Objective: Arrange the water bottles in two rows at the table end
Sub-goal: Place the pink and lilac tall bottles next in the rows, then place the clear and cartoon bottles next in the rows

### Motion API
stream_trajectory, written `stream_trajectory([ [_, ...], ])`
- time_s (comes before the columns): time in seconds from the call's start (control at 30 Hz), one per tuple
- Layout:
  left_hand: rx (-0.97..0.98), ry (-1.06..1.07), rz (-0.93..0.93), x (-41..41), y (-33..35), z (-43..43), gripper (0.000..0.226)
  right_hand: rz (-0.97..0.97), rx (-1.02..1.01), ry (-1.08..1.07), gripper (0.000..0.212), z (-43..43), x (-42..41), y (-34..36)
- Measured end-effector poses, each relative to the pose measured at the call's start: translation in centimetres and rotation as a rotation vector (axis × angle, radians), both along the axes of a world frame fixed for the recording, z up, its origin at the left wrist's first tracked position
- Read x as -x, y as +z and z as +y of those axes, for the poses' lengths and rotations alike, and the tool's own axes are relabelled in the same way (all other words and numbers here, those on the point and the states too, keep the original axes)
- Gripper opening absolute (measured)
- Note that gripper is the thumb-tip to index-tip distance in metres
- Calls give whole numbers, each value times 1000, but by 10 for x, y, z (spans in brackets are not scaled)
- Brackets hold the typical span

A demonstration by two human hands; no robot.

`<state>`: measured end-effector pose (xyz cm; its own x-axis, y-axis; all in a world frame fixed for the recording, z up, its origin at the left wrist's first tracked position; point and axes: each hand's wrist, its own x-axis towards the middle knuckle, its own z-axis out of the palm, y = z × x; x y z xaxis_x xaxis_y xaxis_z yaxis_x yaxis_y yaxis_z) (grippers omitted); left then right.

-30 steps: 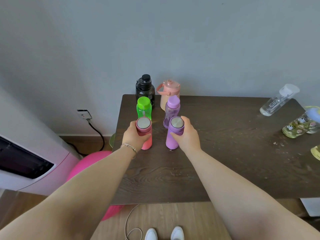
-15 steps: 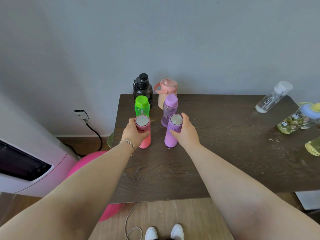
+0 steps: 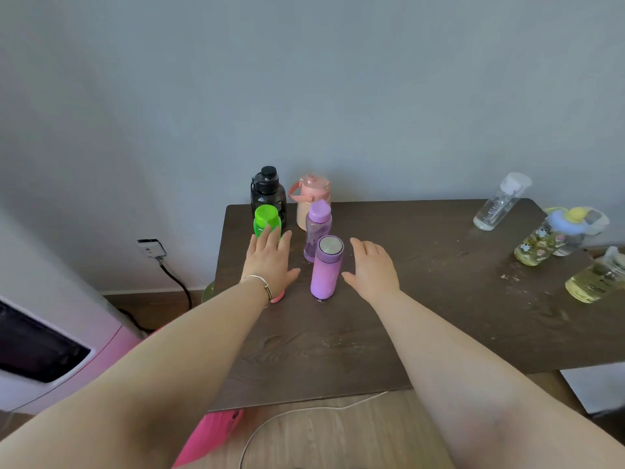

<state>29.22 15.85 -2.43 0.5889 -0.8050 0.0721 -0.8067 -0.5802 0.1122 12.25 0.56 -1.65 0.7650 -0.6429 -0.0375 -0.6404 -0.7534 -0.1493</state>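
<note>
Purple bottle (image 3: 326, 267) stands between 2 open hands, touching neither grip.

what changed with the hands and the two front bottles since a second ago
Both hands let go. The left hand opened and now hovers flat over the pink bottle, hiding most of it. The right hand drew off to the right of the purple flask, open and apart from it. Both bottles stayed upright in place, as did the four behind them on the table.
</note>
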Motion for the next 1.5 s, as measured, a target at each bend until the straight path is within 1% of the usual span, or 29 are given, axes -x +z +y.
stream_trajectory([
  [0.13, 6, -138, -32, 25, 15, -26, 85, 51, 92, -20, 77, -17, 26, 6],
  [0.3, -35, -235, -121, 61, 29, -70, 84, 49, 116, -94, 76, -43, 73, 17],
  [0.53, -79, -282, -122, 134, 35, -144, 83, 21, 91, -209, 77, -99, 162, 14],
  [0.8, -121, -265, -129, 247, 31, -237, 83, 39, 101, -273, 79, -189, 287, 17],
  [0.97, -107, -236, -117, 295, 35, -280, 83, 8, 83, -301, 80, -240, 342, 21],
  [1.2, -85, -253, -129, 324, 46, -339, 83, -28, 47, -345, 82, -296, 379, 20],
  [1.5, -92, -336, -128, 312, 36, -422, 83, -61, 31, -433, 78, -359, 367, 16],
])
